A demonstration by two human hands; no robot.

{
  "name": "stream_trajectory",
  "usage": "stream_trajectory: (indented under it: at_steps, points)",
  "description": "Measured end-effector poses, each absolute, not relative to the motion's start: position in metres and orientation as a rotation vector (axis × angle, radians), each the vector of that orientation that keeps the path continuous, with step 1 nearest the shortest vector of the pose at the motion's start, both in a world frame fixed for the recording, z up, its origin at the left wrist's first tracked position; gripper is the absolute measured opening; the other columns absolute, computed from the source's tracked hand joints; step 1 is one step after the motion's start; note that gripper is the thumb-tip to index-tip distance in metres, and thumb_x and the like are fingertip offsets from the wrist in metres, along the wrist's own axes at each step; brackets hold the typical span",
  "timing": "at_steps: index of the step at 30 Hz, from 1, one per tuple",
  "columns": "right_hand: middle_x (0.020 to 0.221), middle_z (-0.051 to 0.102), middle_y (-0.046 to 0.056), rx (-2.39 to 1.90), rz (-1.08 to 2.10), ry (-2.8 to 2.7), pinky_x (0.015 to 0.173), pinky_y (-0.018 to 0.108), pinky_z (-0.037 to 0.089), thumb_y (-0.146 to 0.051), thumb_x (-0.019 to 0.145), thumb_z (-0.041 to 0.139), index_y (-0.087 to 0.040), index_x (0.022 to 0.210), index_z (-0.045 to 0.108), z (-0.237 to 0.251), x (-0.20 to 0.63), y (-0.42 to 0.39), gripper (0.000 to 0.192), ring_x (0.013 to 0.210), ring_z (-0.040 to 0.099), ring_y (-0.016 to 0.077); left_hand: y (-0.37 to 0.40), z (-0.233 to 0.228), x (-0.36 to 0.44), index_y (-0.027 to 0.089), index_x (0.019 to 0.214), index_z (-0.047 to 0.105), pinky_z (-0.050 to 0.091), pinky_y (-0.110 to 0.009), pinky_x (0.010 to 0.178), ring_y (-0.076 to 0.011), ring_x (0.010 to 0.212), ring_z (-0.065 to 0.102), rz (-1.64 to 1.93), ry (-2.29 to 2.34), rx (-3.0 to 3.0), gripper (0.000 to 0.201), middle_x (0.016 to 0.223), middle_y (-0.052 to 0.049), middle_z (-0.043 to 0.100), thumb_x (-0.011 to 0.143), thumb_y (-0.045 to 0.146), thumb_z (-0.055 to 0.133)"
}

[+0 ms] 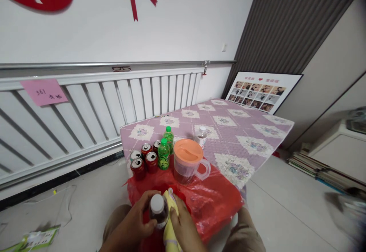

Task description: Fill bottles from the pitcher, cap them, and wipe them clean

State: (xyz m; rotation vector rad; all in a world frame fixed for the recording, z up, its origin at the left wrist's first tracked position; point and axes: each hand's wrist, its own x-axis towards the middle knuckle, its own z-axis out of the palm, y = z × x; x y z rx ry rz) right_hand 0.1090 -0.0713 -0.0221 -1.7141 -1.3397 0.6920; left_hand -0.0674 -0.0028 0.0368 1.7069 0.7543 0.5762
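Note:
My left hand (143,215) is wrapped round a clear bottle (160,217) with a white cap, upright near the table's front edge. My right hand (184,221) grips a yellow cloth (169,229) and presses it to the bottle's right side. Both sit over a red plastic bag (211,198) spread on the table. Just beyond stands a clear plastic pitcher (183,172) with an orange lid, its handle to the right. Left of it are two green-capped bottles (164,154) and several opened drink cans (151,160).
Behind the pitcher stands another white-capped bottle (201,137). A purple flowered cloth (217,141) covers the table. A white radiator (137,99) runs along the wall, with glasses (121,69) on top. A photo board (260,92) leans at the far right.

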Motion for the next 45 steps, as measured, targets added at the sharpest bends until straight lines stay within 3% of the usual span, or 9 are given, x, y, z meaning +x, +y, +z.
stream_trajectory:
  at_steps: [4, 8, 12, 15, 18, 23, 28, 36, 45]
  points:
    - [0.139, 0.057, 0.018, -1.715, 0.701, -1.374, 0.113, 0.045, 0.038, -0.023, 0.089, 0.046, -0.010, 0.136, 0.056, -0.036, 0.110, -0.076, 0.050, 0.133, 0.050, 0.0268, 0.012, 0.039, -0.073, 0.022, 0.127, 0.050, 0.035, -0.044, 0.114, -0.0268, 0.128, 0.052, 0.482, 0.693, 1.767, 0.076, 0.132, -0.008, 0.059, 0.055, -0.002, 0.051]
    - [0.141, 0.053, 0.022, -1.740, 0.678, -1.376, 0.113, 0.044, 0.037, -0.023, 0.088, 0.044, -0.005, 0.138, 0.051, -0.037, 0.111, -0.078, 0.054, 0.135, 0.047, 0.0276, 0.022, 0.040, -0.078, 0.021, 0.135, 0.047, 0.029, -0.046, 0.118, -0.0278, 0.138, 0.041, 0.433, 0.751, 1.808, 0.080, 0.146, -0.010, 0.048, 0.058, -0.001, 0.053]
    - [0.143, 0.052, 0.020, -1.724, 0.575, -1.383, 0.113, 0.044, 0.039, -0.023, 0.090, 0.042, -0.006, 0.140, 0.049, -0.033, 0.112, -0.082, 0.054, 0.137, 0.045, 0.0273, 0.004, 0.031, -0.072, 0.022, 0.134, 0.049, 0.030, -0.045, 0.118, -0.0299, 0.140, 0.037, 0.549, 0.937, 1.824, 0.074, 0.148, -0.010, 0.045, 0.062, 0.005, 0.056]
    - [0.148, 0.047, 0.017, -1.690, 0.480, -1.452, 0.114, 0.039, 0.037, -0.023, 0.094, 0.038, -0.010, 0.145, 0.043, -0.026, 0.112, -0.088, 0.053, 0.140, 0.041, 0.0234, -0.019, 0.017, -0.060, 0.018, 0.141, 0.037, 0.030, -0.048, 0.117, -0.0327, 0.139, 0.037, 0.757, 1.166, 1.775, 0.080, 0.148, -0.015, 0.041, 0.066, 0.015, 0.065]
    - [0.152, 0.042, 0.017, -1.675, 0.377, -1.570, 0.113, 0.041, 0.039, -0.022, 0.095, 0.037, -0.012, 0.146, 0.042, -0.021, 0.114, -0.095, 0.052, 0.142, 0.037, 0.0240, -0.033, 0.003, -0.049, 0.015, 0.135, 0.038, 0.038, -0.049, 0.110, -0.0342, 0.131, 0.044, 0.897, 1.276, 1.721, 0.075, 0.139, -0.018, 0.047, 0.068, 0.024, 0.069]
    - [0.153, 0.040, 0.016, -1.640, 0.314, -1.702, 0.110, 0.045, 0.042, -0.017, 0.092, 0.041, -0.018, 0.143, 0.047, -0.012, 0.118, -0.099, 0.051, 0.141, 0.038, 0.0272, -0.030, 0.010, -0.047, 0.017, 0.119, 0.048, 0.045, -0.041, 0.100, -0.0291, 0.114, 0.057, 0.841, 1.252, 1.732, 0.054, 0.119, -0.012, 0.060, 0.068, 0.018, 0.064]
    - [0.149, 0.046, 0.014, -1.626, 0.415, -1.671, 0.112, 0.050, 0.039, -0.011, 0.085, 0.043, -0.018, 0.140, 0.051, 0.011, 0.122, -0.079, 0.056, 0.139, 0.042, 0.0273, -0.012, 0.042, -0.056, 0.020, 0.123, 0.050, 0.046, -0.035, 0.101, -0.0250, 0.114, 0.058, 0.615, 1.006, 1.869, 0.063, 0.125, -0.008, 0.061, 0.062, 0.004, 0.057]
    - [0.135, 0.061, 0.012, -1.562, 0.815, -1.521, 0.110, 0.040, 0.041, -0.012, 0.083, 0.042, -0.015, 0.135, 0.056, 0.017, 0.126, -0.039, 0.054, 0.127, 0.056, 0.0217, 0.000, 0.046, -0.067, 0.021, 0.133, 0.044, 0.042, -0.040, 0.109, -0.0283, 0.122, 0.056, 0.538, 0.935, 1.854, 0.080, 0.137, -0.010, 0.057, 0.058, 0.000, 0.059]
    - [0.140, 0.056, 0.019, -1.662, 0.804, -1.456, 0.112, 0.045, 0.038, -0.015, 0.084, 0.042, -0.006, 0.136, 0.053, -0.012, 0.122, -0.062, 0.054, 0.131, 0.052, 0.0254, -0.005, 0.037, -0.064, 0.022, 0.119, 0.049, 0.048, -0.034, 0.100, -0.0235, 0.111, 0.062, 0.603, 0.916, 1.810, 0.065, 0.119, -0.005, 0.066, 0.059, -0.002, 0.055]
